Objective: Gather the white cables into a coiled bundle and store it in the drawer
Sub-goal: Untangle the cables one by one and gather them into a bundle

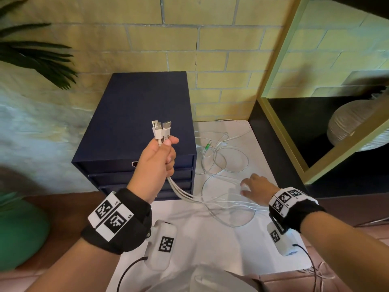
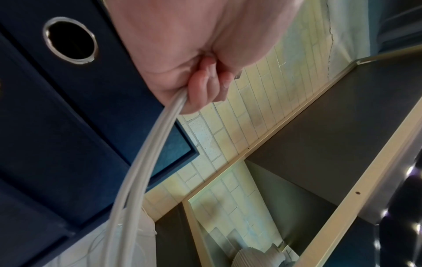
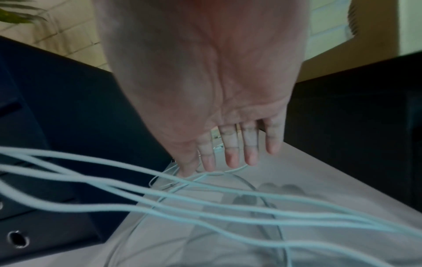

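Item: white cables (image 1: 223,165), several, USB plugs (image 1: 161,128) gathered upright. We hold the plug ends in our left hand (image 1: 156,163), fingers (image 2: 205,90) clamped round the strands, raised in front of the navy drawer unit (image 1: 134,114). From that fist the strands run down and to the right, long axis sloping toward the white sheet (image 1: 210,245), where the rest lies in loose loops.

Our right hand (image 1: 255,189) is the nearer to those loops: fingers (image 3: 230,155) straight and slightly apart, gripping nothing, hovering just above the slack, with taut strands passing under the palm.

Drawers appear closed. We judge coiling barely begun; the slack lies below and ahead of the right fingertips.
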